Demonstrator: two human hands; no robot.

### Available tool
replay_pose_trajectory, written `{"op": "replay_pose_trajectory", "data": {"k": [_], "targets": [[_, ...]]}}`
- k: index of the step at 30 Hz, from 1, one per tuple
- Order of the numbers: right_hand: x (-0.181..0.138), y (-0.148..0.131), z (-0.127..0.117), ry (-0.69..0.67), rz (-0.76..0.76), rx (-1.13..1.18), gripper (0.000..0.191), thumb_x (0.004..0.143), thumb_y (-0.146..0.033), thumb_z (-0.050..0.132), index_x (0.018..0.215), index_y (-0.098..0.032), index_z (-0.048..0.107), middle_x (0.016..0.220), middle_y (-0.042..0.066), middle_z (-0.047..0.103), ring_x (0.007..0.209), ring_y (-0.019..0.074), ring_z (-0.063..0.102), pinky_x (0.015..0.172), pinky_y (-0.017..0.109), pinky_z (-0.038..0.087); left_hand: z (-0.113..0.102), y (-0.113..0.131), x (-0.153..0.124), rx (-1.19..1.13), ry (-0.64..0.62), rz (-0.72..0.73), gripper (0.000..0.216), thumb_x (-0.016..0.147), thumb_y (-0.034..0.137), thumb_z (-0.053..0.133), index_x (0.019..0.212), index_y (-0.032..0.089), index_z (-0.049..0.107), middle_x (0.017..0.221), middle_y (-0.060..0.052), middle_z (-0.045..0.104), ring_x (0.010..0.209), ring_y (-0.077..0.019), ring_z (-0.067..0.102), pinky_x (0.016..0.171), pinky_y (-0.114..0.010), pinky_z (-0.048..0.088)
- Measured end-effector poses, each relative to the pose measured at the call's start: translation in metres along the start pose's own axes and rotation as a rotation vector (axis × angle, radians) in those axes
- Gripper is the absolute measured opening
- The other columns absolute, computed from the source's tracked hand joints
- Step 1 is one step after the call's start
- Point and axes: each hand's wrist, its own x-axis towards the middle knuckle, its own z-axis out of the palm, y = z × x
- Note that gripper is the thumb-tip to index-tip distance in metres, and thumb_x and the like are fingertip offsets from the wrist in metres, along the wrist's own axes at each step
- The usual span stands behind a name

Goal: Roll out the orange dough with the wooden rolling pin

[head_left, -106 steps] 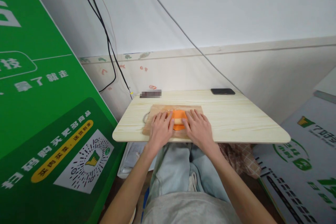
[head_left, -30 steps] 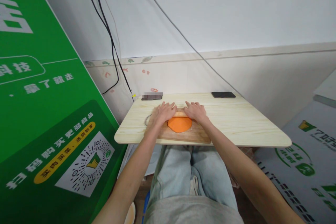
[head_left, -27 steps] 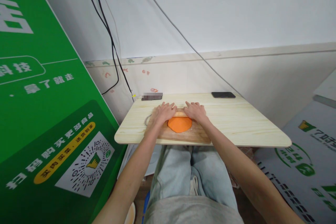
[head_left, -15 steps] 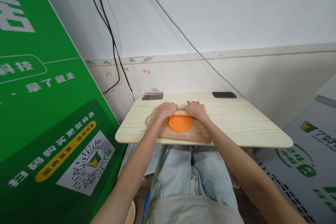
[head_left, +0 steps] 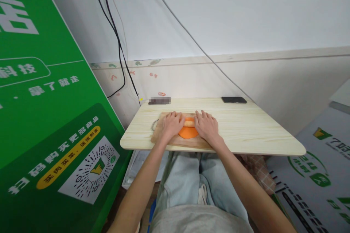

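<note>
Evidently, rolling pin [head_left: 188,124]: it lies crosswise on the orange sheet [head_left: 188,133], roughly parallel to the front edge of the surface [head_left: 254,131]; the person would do well to load both ends equally, so neither side of the sheet thins faster.
Pressure: best firm through the middle and lighter near the sheet's rim; a turn of the sheet between strokes would probably keep its outline round and its thickness even.
Wooden board [head_left: 188,143]: close to the surface's front edge, left of its middle, with a metal handle [head_left: 153,125] at its left edge; level downward force seems safer than a hard shove that might slide it.
Left hand [head_left: 173,123]: palm down over the pin's left end, beside the sheet.
Right hand [head_left: 206,124]: palm down over the right end, on the sheet's other side.
Grip: the hands are apart from each other; whether the fingers wrap the pin or merely press it cannot be told.
Orange between: a narrow strip shows beyond the pin, toward the surface's back edge; a broader rounded part faces the front edge.
</note>
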Motion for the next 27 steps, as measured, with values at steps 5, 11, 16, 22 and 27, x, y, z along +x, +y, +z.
{"op": "replay_pose_trajectory", "data": {"k": [5, 11, 16, 22, 27], "targets": [[-0.058, -0.007, 0.007, 0.094, -0.057, 0.006, 0.063, 0.118, -0.036, 0.025, 0.174, -0.016, 0.046, 0.174, 0.019, 0.052, 0.159, 0.0344, 0.05, 0.126, 0.05, 0.038, 0.012, -0.002, -0.052, -0.11, 0.141, 0.049, 0.049, 0.117, 0.036, 0.036, 0.149, 0.026, 0.072, 0.159, -0.007, 0.069, 0.153, -0.029, 0.055, 0.135, -0.051, 0.04], [-0.081, -0.005, 0.015, 0.134, -0.075, 0.044, 0.059, 0.117, -0.033, 0.031, 0.173, -0.028, 0.049, 0.177, 0.011, 0.05, 0.166, 0.0348, 0.04, 0.133, 0.065, 0.027, 0.021, -0.005, -0.074, -0.153, 0.207, 0.021, 0.05, 0.116, 0.039, 0.04, 0.155, 0.029, 0.069, 0.165, -0.007, 0.064, 0.165, -0.0317, 0.043, 0.135, -0.06, 0.04], [-0.039, 0.004, 0.011, 0.066, -0.086, 0.042, 0.058, 0.119, -0.039, 0.025, 0.168, -0.034, 0.056, 0.171, 0.008, 0.058, 0.168, 0.0372, 0.035, 0.131, 0.084, 0.009, 0.013, -0.005, -0.036, -0.091, 0.074, -0.01, 0.051, 0.117, 0.041, 0.036, 0.151, 0.032, 0.072, 0.165, -0.005, 0.065, 0.166, -0.0346, 0.041, 0.136, -0.063, 0.036], [0.029, 0.013, 0.01, -0.019, -0.009, 0.011, 0.06, 0.119, -0.042, 0.024, 0.166, -0.026, 0.058, 0.174, 0.014, 0.054, 0.169, 0.0384, 0.032, 0.132, 0.081, 0.015, 0.002, -0.003, 0.029, -0.029, -0.069, -0.08, 0.056, 0.115, 0.041, 0.035, 0.161, 0.031, 0.064, 0.172, -0.008, 0.058, 0.164, -0.0375, 0.044, 0.132, -0.066, 0.036], [0.054, 0.019, 0.006, -0.179, -0.006, 0.045, 0.058, 0.118, -0.042, 0.027, 0.163, -0.028, 0.059, 0.174, 0.013, 0.054, 0.165, 0.0375, 0.04, 0.13, 0.076, 0.025, -0.002, -0.002, 0.05, -0.039, -0.157, -0.105, 0.056, 0.114, 0.041, 0.033, 0.158, 0.033, 0.066, 0.174, -0.005, 0.055, 0.163, -0.035, 0.045, 0.132, -0.062, 0.038]]}}
